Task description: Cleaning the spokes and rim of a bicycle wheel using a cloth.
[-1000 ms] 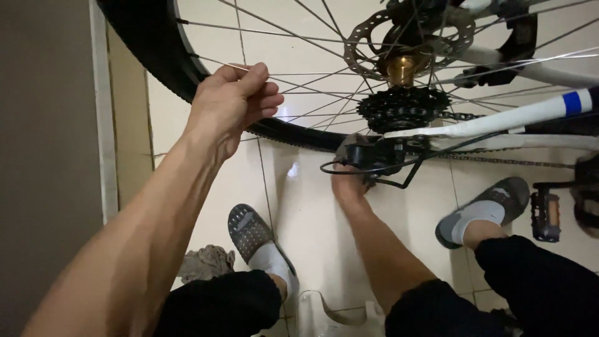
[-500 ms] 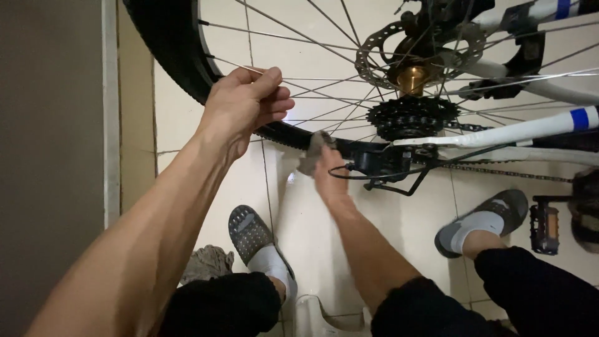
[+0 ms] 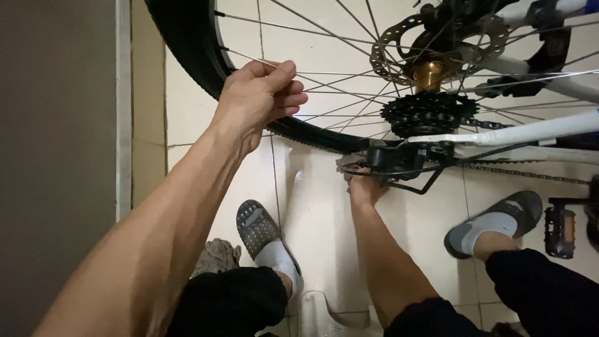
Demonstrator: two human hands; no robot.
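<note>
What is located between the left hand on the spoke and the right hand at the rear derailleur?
In the head view, between the left hand and the right hand runs the black tyre, then pale floor tile.

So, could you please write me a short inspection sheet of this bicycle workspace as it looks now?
Surface: pale tiled floor, bare patches visible.
Job's things: black-tyred spoked bicycle wheel; black toothed cassette; black rear derailleur.
Clutter: crumpled grey rag by the grey sandal; black pedal.
Hands: left hand pinches a spoke; right hand reaches under the derailleur, grip hidden.
Cables: thin black cable loop at the derailleur.
Surroundings: grey wall at left.
</note>
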